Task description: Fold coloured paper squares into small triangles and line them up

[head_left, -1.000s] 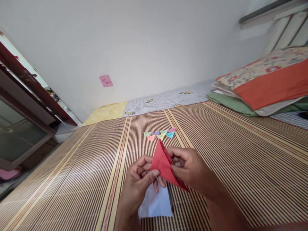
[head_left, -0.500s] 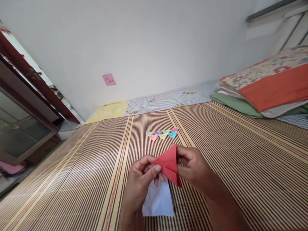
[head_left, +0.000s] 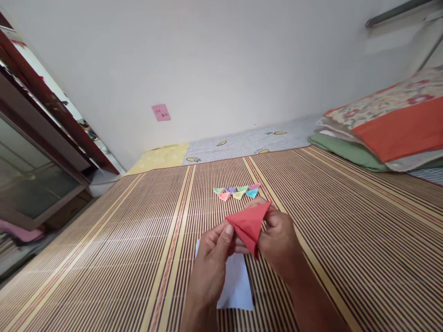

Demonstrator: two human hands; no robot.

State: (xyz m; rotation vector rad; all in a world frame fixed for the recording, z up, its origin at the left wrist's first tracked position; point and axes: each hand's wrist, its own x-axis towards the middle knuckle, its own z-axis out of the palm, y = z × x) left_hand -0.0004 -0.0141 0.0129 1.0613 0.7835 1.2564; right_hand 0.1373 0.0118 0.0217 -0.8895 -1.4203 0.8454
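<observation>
A folded red paper [head_left: 247, 222], roughly triangular, is held between both hands above the striped mat. My left hand [head_left: 215, 251] pinches its left corner, with the thumb on top. My right hand [head_left: 280, 235] grips the right side, and some of its fingers are hidden behind the paper. Below the hands a white sheet [head_left: 237, 286] lies on the mat, partly covered by my left hand. Just beyond the red paper, several small folded paper triangles [head_left: 238, 195] in different colours lie in two rows.
The striped mat [head_left: 114, 240] spreads under everything. Folded bedding [head_left: 391, 124] is piled at the right. A pink note [head_left: 161, 112] is stuck on the wall behind. Yellow cloth [head_left: 159, 157] edges the mat at the back, and a glass-panelled door [head_left: 34, 184] is at the left.
The red paper has turned and tilted, its upper corner now pointing up and to the right. Both hands have shifted slightly right with it, and the whole view has moved a little.
</observation>
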